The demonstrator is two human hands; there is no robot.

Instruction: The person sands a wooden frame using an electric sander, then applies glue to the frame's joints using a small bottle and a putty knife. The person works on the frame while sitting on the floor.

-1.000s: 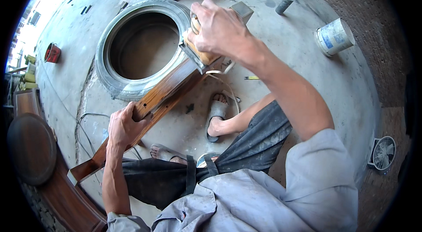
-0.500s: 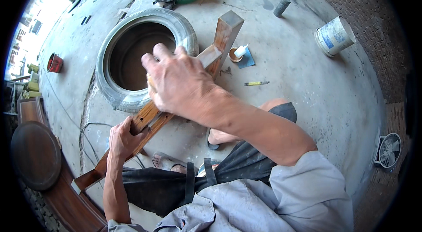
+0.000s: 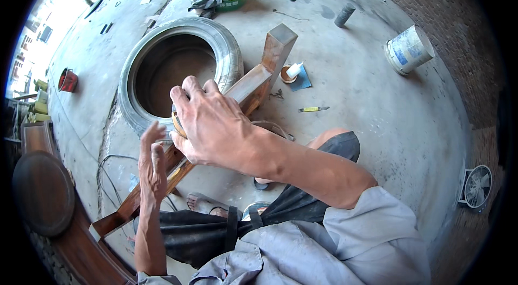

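A long brown wooden frame piece (image 3: 253, 82) lies slanted across a grey tyre (image 3: 226, 50) on the concrete floor, its far end carrying a short upright block. My right hand (image 3: 208, 120) is closed over a small round yellowish object pressed on the wood near its middle; the object is mostly hidden under the fingers. My left hand (image 3: 152, 163) hovers just left of it with fingers straight and apart, off the wood. My bare foot (image 3: 208, 205) and dark trousers show below.
A white bucket (image 3: 408, 48) lies tipped at the right, and a small glue bottle on a blue pad (image 3: 294, 72) sits beyond the wood. A yellow-handled tool (image 3: 313, 109) lies on the floor. Dark wooden furniture (image 3: 43, 193) stands at left, a fan (image 3: 477, 186) at right.
My right hand has slid down the wood toward me. My left hand has let go of the wood and lifted with its fingers spread.
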